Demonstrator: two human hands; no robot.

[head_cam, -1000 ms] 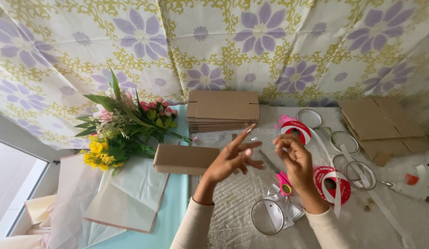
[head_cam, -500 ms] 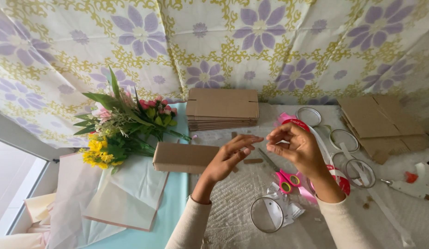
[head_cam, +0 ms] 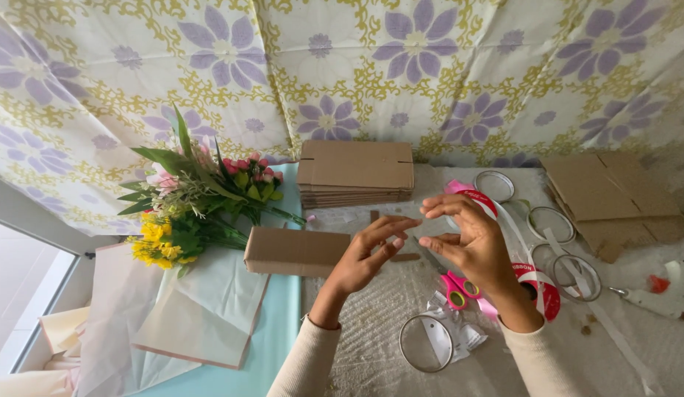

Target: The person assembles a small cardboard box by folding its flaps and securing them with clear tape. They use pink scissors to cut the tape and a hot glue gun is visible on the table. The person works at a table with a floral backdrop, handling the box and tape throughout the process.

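Red-and-white ribbon (head_cam: 504, 220) drapes over right hand (head_cam: 474, 246) fingers (head_cam: 449, 208).

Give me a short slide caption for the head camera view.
Left hand and right hand raised over a craft table, right hand pinching red-and-white ribbon, beside flowers and cardboard boxes.

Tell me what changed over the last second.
The right hand lifted off the ribbon rolls, fingers now pinched in the air. The left hand moved closer, fingertips almost meeting the right's; whether anything is held is unclear. The scissors, flowers, small box and stacked cardboard stayed put.
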